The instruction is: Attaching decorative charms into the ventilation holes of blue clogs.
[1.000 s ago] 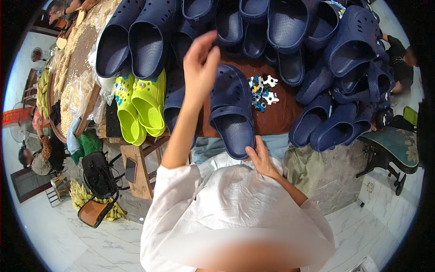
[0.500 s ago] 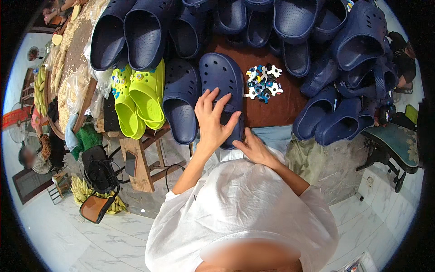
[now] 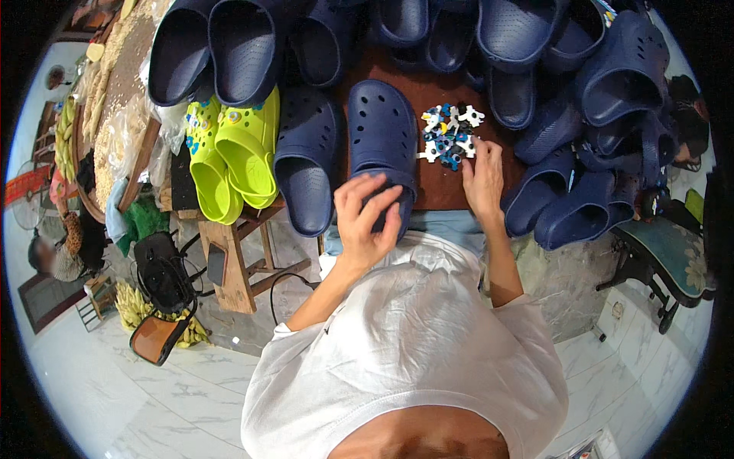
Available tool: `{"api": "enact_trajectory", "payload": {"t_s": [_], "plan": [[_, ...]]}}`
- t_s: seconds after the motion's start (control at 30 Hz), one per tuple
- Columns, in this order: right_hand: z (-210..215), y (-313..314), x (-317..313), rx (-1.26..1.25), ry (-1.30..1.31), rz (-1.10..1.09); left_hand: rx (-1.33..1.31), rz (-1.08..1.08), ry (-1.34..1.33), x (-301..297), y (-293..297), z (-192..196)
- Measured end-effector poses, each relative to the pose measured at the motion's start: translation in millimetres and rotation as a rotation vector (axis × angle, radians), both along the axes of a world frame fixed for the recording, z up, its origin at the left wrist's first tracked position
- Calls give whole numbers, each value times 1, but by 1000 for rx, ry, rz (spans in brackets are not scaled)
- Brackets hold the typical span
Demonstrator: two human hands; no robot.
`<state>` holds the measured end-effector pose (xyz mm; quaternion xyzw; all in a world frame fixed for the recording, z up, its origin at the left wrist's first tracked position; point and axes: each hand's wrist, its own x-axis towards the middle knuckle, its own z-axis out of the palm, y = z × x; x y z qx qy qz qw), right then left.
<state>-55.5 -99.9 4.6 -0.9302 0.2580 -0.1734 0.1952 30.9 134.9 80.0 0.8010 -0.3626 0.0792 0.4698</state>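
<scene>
A navy clog (image 3: 382,115) with holes in its toe lies in front of me, its heel toward my body. Over that heel, my left hand (image 3: 365,226) hovers or rests with the fingers apart; whether it touches the clog I cannot tell. My right hand (image 3: 483,183) reaches to the near right edge of a small pile of shoe charms (image 3: 449,136), coloured white, black, blue and yellow. Its fingers are stretched forward, and no charm shows in them. Just left of the clog sits a second navy clog (image 3: 307,145), and its toe holes carry no charms.
Lime-green clogs (image 3: 248,153) with charms on their toes stand at the left. More navy clogs (image 3: 524,30) crowd the far side and the right. Everything rests on a brown-topped table (image 3: 443,191). A stool-like chair (image 3: 661,249) stands at the right.
My right hand has moved from beside the clog's heel, forward and right to the charms. The left hand has drawn back from the clog's strap toward its heel.
</scene>
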Motion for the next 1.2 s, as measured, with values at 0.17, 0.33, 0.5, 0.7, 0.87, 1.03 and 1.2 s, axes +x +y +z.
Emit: {"api": "enact_trajectory", "payload": {"t_s": [0.17,0.33,0.5,0.7,0.87,1.03,1.2], "plan": [[-3,-13,2,67,19,10,-41,-52,229,-19,9,-20],[2,-17,1,132,-23,-21,-372,-31,1015,-21,-4,-53],[11,-17,-4,156,-132,-47,-503,-76,1326,1,-21,-54],[12,0,10,1033,-226,-2,-726,138,1506,12,-51,-46],[16,24,45,1357,-148,96,-681,162,1530,9,-49,-53],[8,27,61,1456,-39,83,-662,169,1481,9,-49,-56],[11,22,65,1457,24,33,-655,197,1457,10,-51,-47]]}}
